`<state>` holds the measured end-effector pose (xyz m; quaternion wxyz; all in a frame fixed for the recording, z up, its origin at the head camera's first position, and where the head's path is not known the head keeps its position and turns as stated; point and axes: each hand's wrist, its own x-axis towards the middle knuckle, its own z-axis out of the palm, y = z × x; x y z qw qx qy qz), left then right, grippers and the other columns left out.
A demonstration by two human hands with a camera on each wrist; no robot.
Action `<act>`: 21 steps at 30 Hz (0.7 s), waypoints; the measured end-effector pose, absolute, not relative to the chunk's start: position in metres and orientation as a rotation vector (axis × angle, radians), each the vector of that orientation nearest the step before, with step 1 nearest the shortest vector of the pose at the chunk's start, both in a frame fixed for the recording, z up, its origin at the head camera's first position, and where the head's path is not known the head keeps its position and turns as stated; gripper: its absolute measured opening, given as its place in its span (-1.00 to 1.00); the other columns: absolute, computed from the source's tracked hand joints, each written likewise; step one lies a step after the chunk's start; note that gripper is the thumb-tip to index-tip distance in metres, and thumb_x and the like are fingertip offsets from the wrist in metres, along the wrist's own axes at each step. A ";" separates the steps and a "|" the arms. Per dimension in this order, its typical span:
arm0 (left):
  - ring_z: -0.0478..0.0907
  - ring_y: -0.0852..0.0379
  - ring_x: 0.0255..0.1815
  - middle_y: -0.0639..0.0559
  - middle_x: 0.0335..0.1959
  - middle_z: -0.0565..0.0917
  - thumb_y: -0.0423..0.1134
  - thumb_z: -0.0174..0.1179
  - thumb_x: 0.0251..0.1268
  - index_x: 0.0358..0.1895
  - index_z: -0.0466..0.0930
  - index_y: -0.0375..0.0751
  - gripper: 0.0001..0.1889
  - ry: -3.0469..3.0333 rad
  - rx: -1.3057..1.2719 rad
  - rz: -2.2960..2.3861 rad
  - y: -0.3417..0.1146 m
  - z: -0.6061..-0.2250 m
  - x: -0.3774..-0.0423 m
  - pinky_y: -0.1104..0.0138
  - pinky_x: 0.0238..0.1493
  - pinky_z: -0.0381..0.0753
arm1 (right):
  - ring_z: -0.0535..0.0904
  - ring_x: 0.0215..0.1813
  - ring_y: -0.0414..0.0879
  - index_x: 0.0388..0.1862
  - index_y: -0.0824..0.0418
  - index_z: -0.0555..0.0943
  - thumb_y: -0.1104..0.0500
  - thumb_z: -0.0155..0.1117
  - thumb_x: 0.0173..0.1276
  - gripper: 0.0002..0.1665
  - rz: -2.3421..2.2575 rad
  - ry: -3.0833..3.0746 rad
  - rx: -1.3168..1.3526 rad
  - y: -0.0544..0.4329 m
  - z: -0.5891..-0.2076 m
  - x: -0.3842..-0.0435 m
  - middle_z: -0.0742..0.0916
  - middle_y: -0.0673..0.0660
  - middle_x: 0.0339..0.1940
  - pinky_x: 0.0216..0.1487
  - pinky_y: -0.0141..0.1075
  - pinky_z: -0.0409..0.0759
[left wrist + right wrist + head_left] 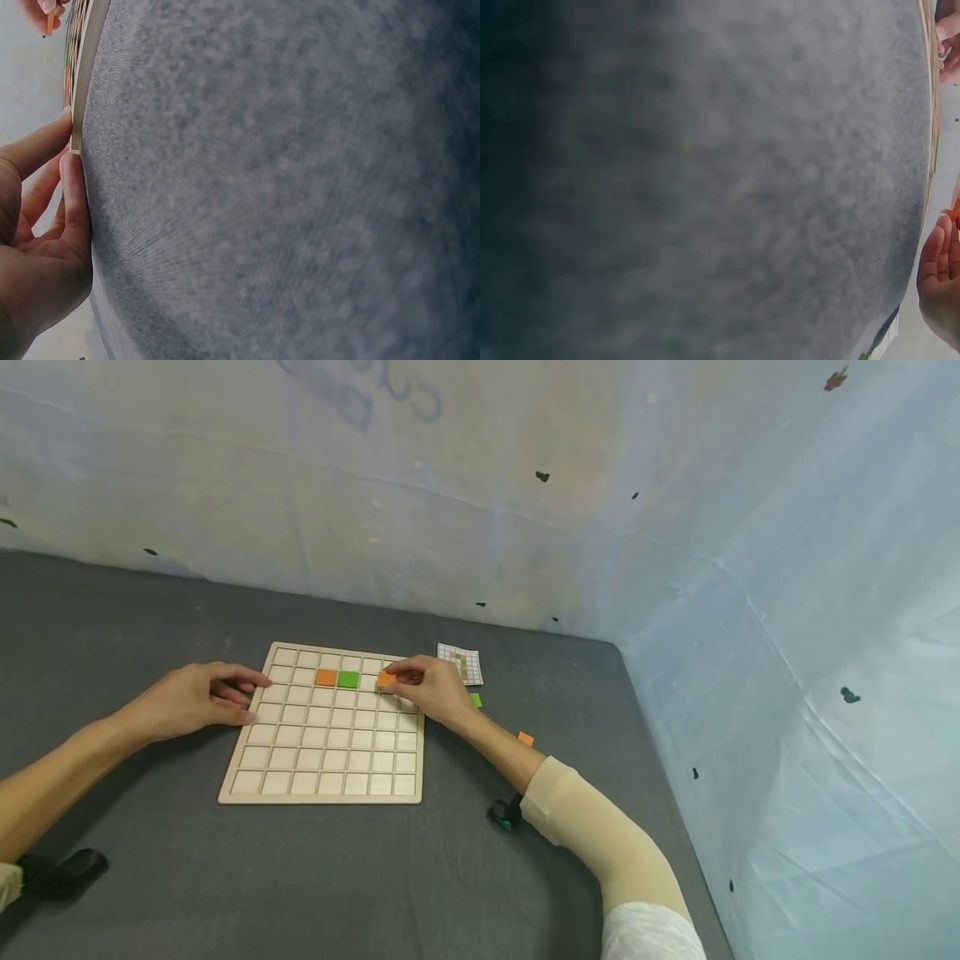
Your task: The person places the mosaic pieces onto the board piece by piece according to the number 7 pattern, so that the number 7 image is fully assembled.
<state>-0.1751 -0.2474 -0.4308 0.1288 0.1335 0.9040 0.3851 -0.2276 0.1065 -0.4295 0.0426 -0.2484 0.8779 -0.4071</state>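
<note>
A pale wooden grid board (318, 762) lies on the dark table. My left hand (197, 697) rests at the board's left edge, its thumb and fingertips touching the rim; the left wrist view has these fingers (73, 191) against the board's side. Between thumb and fingers, my right hand (444, 689) pinches an orange square tile (385, 682) over the board's second row from the back. In that same row sit another orange tile (326, 677) and, directly to its right, a green tile (348, 679). The right forearm and hand hide the board's far right corner.
A small printed card (472, 668) with a coloured grid pattern lies beyond the board's right side. Near it are a loose green tile (476, 700) and a loose orange tile (526, 738), partly behind the right arm. A pale sheet (450, 518) hangs behind the table.
</note>
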 end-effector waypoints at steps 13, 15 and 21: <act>0.54 0.41 -0.17 -0.14 0.04 0.57 -0.04 0.47 0.16 0.28 0.55 -0.17 -0.38 2.623 0.399 1.129 -0.246 -0.429 -0.175 0.42 -0.22 0.55 | 0.59 -0.25 -0.35 0.03 0.12 0.74 0.08 0.43 0.33 -0.69 -1.046 2.768 -0.920 0.088 -0.430 -0.234 0.71 -0.04 -0.22 -0.22 -0.53 0.52; 0.54 0.40 -0.17 -0.15 0.04 0.56 -0.05 0.47 0.16 0.27 0.55 -0.19 -0.38 2.619 0.397 1.136 -0.245 -0.429 -0.175 0.43 -0.21 0.55 | 0.58 -0.26 -0.35 0.03 0.13 0.74 0.08 0.43 0.33 -0.69 -1.036 2.777 -0.931 0.087 -0.430 -0.234 0.71 -0.04 -0.23 -0.23 -0.53 0.52; 0.54 0.37 -0.17 -0.14 0.04 0.55 -0.04 0.47 0.16 0.27 0.55 -0.19 -0.38 2.616 0.397 1.137 -0.244 -0.428 -0.177 0.43 -0.21 0.55 | 0.59 -0.25 -0.32 0.01 0.14 0.75 0.09 0.43 0.33 -0.70 -1.020 2.794 -0.959 0.086 -0.431 -0.235 0.69 -0.02 -0.22 -0.21 -0.54 0.52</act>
